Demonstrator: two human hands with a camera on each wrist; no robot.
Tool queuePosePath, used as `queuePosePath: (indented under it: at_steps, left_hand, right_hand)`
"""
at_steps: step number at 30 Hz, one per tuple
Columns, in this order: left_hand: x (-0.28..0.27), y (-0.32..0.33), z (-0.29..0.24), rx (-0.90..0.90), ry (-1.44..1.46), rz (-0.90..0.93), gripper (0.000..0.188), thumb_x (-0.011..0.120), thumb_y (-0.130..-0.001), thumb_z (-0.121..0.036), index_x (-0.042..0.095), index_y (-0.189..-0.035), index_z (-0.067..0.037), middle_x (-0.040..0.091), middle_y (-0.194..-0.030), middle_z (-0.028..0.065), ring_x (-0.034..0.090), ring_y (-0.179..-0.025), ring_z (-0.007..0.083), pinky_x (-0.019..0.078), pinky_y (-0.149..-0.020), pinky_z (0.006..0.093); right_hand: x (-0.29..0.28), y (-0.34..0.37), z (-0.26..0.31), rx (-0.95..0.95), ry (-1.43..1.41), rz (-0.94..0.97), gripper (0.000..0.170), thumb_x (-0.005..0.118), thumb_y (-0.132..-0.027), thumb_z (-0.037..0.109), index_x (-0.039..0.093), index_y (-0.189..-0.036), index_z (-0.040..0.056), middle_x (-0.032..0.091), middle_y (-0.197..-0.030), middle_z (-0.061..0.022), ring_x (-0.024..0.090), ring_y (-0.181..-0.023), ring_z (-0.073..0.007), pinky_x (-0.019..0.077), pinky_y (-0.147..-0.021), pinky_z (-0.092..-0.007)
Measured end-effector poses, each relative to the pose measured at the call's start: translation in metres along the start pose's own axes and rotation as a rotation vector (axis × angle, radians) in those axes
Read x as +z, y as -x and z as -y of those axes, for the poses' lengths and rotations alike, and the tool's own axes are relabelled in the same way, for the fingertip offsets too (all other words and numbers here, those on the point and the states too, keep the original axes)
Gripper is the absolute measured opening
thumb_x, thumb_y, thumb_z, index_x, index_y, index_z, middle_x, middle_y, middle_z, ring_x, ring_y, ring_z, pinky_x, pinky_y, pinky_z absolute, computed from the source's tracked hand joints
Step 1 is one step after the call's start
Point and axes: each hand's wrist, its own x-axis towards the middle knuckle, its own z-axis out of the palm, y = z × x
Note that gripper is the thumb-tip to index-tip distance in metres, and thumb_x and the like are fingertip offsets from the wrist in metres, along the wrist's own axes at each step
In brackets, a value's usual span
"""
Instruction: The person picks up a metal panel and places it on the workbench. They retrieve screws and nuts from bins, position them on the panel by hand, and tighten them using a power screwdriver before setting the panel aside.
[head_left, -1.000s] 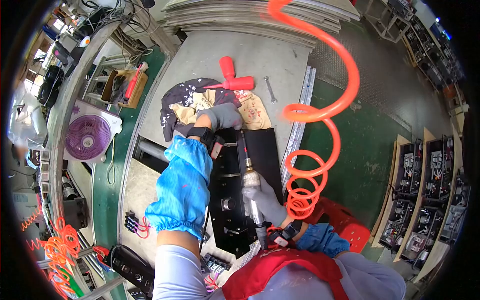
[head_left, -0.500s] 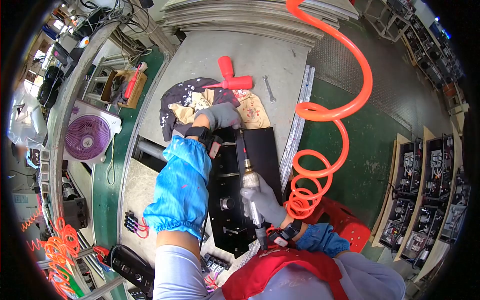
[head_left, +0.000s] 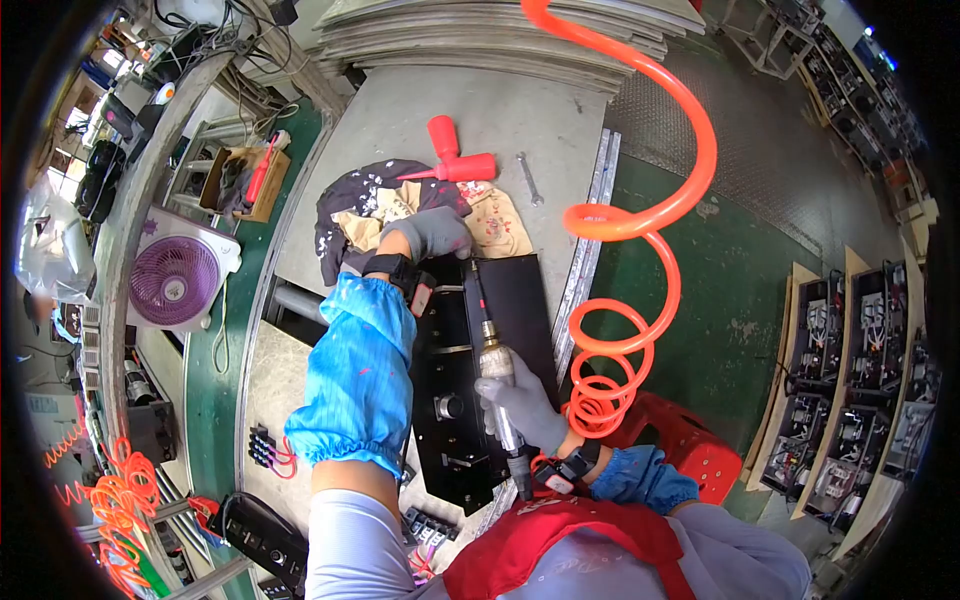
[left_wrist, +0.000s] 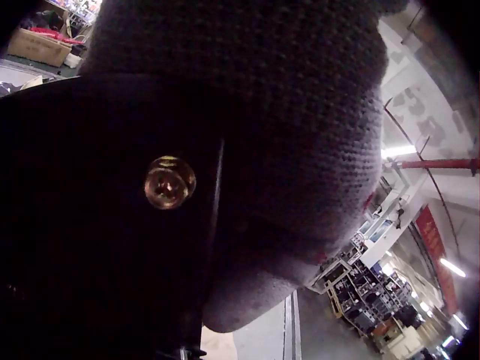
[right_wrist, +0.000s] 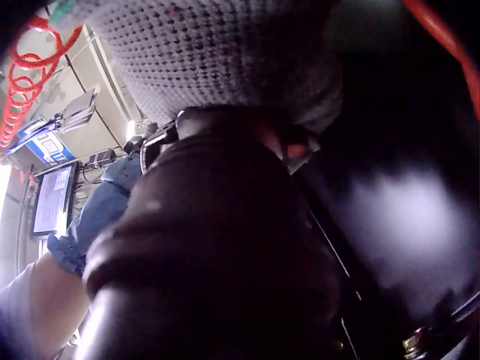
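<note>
A long black metal case [head_left: 522,310] lies on the bench before me, with brackets and a round silver part [head_left: 448,407] inside. My gloved right hand [head_left: 530,405] grips an air screwdriver [head_left: 497,367] along the case; its bit points at the far end. There, my gloved left hand [head_left: 435,235] holds the end wall, its fingers bent over the edge near the bit. A brass-coloured screw [left_wrist: 169,182] shows on the dark panel beside the left glove. In the right wrist view the dark tool body [right_wrist: 217,225] fills the middle, below the glove.
An orange coiled hose [head_left: 690,130] hangs at the right. Beyond the case are a patterned cloth [head_left: 500,225], red-handled tools [head_left: 465,167] and a wrench [head_left: 530,180]. Black terminal blocks [head_left: 262,447] lie left. A red stool [head_left: 690,455] stands right, and a purple fan [head_left: 175,283] left.
The orange hose swings right, then back left. The head view shifts slightly. Both hands keep their places on the case and the screwdriver.
</note>
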Motion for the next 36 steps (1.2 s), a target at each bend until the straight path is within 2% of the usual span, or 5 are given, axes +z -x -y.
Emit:
queuePosePath:
  at_steps: [20,23,27,31,36]
  left_hand:
    - [0.008,-0.011,0.019,0.01,0.16,0.001,0.03,0.067,-0.074,-0.025,0.074,-0.098,-0.008,0.07,-0.101,0.0173,0.066,-0.098,0.0307,0.0513,-0.084,0.0397]
    - [0.017,0.01,-0.006,-0.132,0.485,-0.406,0.028,0.063,-0.079,-0.023,0.073,-0.101,-0.009,0.07,-0.097,0.0176,0.066,-0.098,0.0307,0.0517,-0.082,0.0396]
    - [0.028,0.062,-0.052,-0.16,-0.027,-1.185,0.026,0.061,-0.087,-0.031,0.071,-0.093,-0.006,0.07,-0.093,0.017,0.066,-0.09,0.035,0.0515,-0.076,0.0433]
    - [0.075,0.11,-0.055,-0.373,0.666,-0.711,0.046,0.057,-0.094,-0.044,0.066,-0.097,0.0,0.068,-0.073,0.0157,0.065,-0.059,0.0304,0.0529,-0.061,0.042]
    - [0.11,0.142,-0.088,-0.073,1.858,-0.485,0.044,0.053,-0.099,-0.037,0.055,-0.123,-0.001,0.067,-0.104,0.0156,0.067,-0.089,0.0248,0.0562,-0.081,0.0368]
  right_hand:
    - [-0.011,0.009,-0.01,-0.128,0.176,0.003,0.052,0.069,-0.087,0.013,0.041,-0.13,0.0046,0.051,-0.085,0.0001,0.054,-0.06,-0.0082,0.0473,-0.053,-0.0258]
    - [-0.009,0.023,0.002,-0.067,0.111,0.014,0.057,0.07,-0.086,0.013,0.04,-0.134,0.0065,0.052,-0.085,-0.0004,0.054,-0.06,-0.0082,0.0476,-0.053,-0.0257]
    - [-0.014,0.037,0.008,-0.054,0.154,0.037,0.069,0.068,-0.084,0.011,0.031,-0.143,0.0105,0.054,-0.085,-0.0021,0.055,-0.056,-0.0095,0.0471,-0.049,-0.0267]
    - [-0.019,0.052,0.015,-0.137,0.286,0.103,0.078,0.071,-0.082,0.007,0.028,-0.147,0.0052,0.053,-0.108,-0.005,0.053,-0.088,-0.0115,0.0489,-0.074,-0.0277]
    - [-0.011,0.069,0.033,-0.107,0.46,0.205,0.078,0.072,-0.08,0.005,0.03,-0.146,0.002,0.052,-0.114,-0.005,0.052,-0.1,-0.0126,0.0469,-0.087,-0.0288]
